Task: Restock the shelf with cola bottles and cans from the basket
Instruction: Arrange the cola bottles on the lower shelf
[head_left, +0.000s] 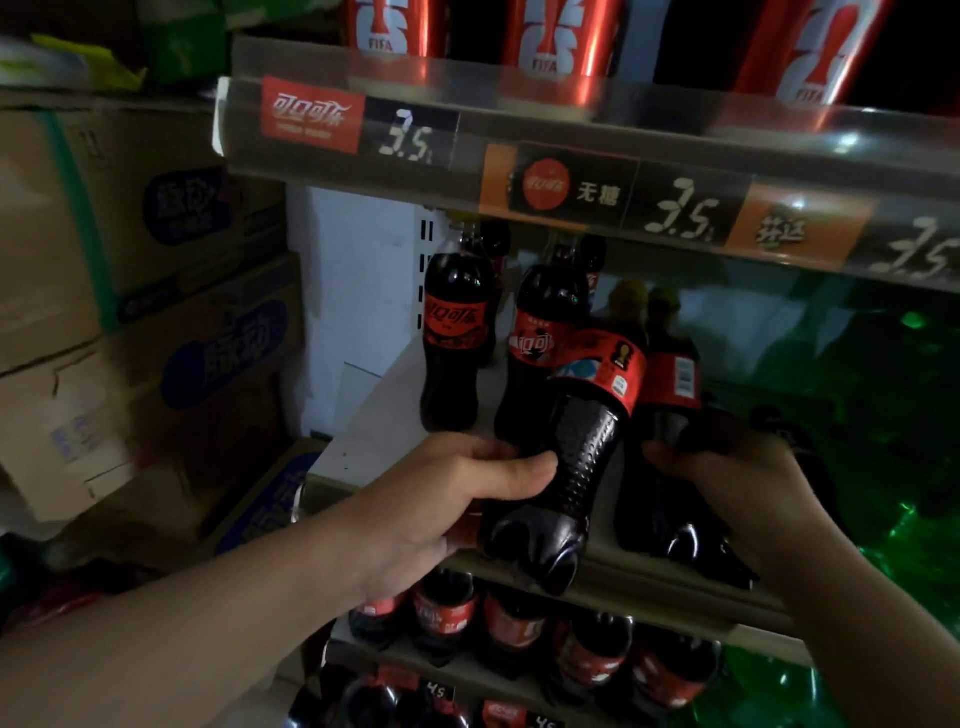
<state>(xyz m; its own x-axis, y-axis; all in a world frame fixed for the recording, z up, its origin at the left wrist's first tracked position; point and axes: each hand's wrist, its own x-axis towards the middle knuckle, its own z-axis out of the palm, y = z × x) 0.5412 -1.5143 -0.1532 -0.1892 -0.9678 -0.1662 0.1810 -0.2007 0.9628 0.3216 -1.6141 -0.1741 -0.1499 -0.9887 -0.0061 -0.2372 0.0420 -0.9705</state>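
Left hand gripped a tilted cola bottle at the shelf near edge; right hand gripped a second bottle beside it. Pushed in tilted, either could topple the standing bottles behind.

cola bottle: glossy dark plastic, dimpled lower body | label: smooth red film | cans: shiny red metal | shelf edge strip: clear glossy plastic | boxes: matt brown cardboard | green bottles: glossy plastic
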